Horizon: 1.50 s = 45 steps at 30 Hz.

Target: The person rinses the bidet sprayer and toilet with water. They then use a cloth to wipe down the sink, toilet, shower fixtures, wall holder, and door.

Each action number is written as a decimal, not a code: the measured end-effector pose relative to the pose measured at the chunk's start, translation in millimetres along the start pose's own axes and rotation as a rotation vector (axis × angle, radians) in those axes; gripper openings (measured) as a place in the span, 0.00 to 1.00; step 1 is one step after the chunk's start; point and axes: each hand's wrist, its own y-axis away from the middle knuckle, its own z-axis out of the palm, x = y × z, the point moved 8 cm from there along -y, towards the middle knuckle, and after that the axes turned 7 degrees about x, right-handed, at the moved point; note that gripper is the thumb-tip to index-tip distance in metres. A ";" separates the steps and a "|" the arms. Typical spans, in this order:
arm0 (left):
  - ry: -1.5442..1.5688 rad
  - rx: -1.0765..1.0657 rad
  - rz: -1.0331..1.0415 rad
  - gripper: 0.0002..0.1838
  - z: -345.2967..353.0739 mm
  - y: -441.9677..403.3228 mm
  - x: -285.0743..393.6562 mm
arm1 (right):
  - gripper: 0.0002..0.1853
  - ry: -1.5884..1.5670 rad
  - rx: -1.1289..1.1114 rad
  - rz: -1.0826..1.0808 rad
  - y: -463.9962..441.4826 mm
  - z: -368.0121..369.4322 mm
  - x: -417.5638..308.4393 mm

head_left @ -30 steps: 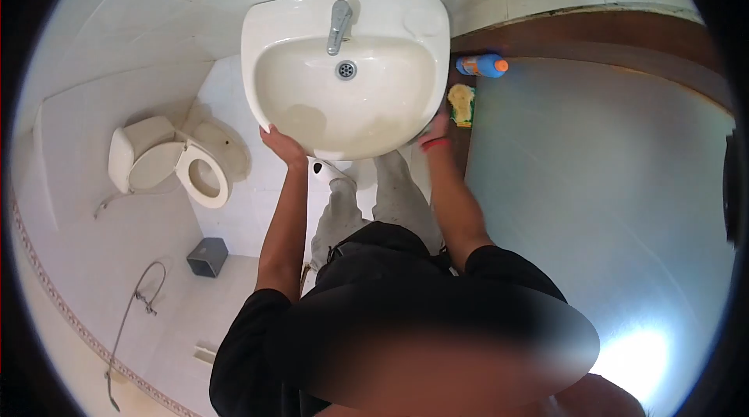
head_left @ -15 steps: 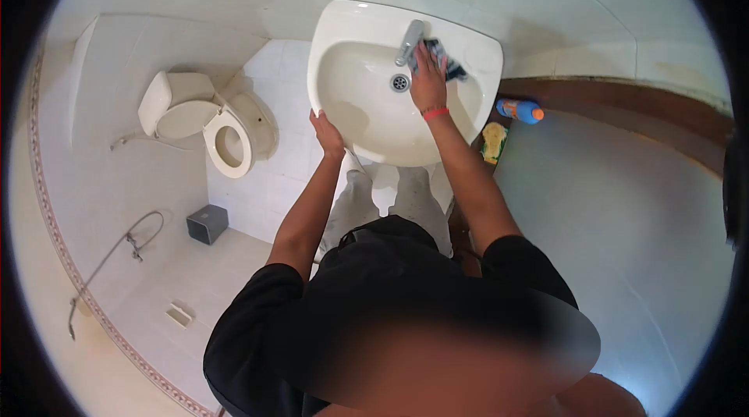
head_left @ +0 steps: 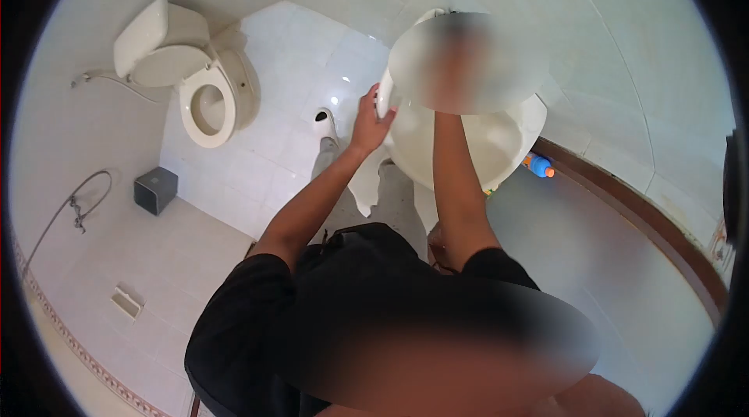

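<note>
My left hand (head_left: 372, 124) is at the left rim of the white sink (head_left: 417, 153), its thumb and fingers around the edge. My right arm reaches over the basin towards its back. A blurred oval covers my right hand (head_left: 456, 66) and hides its fingers. A dark patch shows near the fingertips inside the blur, too smeared to name. The tap and drain are hidden there too.
A toilet (head_left: 209, 105) with its lid up stands at the left, with a grey bin (head_left: 156, 190) below it. A blue bottle with an orange cap (head_left: 539, 165) lies right of the sink, beside a brown ledge (head_left: 616, 205).
The view has shifted, so the sink appears further right. Earlier my right hand pressed a dark patterned cloth beside the tap; now it is further back and blurred. My left hand has moved up the rim.
</note>
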 end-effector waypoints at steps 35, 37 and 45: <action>0.545 -0.571 -0.731 0.13 -51.4 14.4 -127.4 | 0.20 0.209 -1.180 -0.925 188.2 -23.1 -95.4; 0.264 -0.529 -0.717 0.13 -67.6 -6.0 -124.7 | 0.25 0.225 -1.161 -0.968 180.4 -28.8 -78.6; 0.264 -0.178 -0.319 0.29 -10.9 -61.1 -28.9 | 0.29 -0.131 -0.020 0.220 102.6 28.6 -23.7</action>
